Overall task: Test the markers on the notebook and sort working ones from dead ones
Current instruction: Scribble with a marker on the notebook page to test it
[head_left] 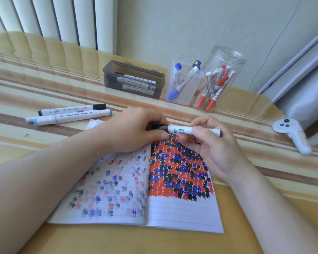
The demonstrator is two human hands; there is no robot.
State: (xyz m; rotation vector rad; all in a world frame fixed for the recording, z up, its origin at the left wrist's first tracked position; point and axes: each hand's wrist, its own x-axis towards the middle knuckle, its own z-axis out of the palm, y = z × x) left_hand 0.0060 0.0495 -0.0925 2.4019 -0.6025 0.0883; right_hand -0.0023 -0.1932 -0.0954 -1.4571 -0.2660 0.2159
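Now both my hands grasp black marker [182, 129] over notebook [173, 208]: left hand [134, 131] pinches cap end, right hand [207, 142] holds barrel. Page heavily scribbled, containers part-filled; two markers [70, 113] on worktop [246, 208] seemingly untested.

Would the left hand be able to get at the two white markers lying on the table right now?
Probably not at once: the left hand grips the black cap of a white marker. The two white markers lie unobstructed beside it.

Notebook [182, 213] nearest; box [132, 70], cup [186, 96], jar [228, 54] behind.
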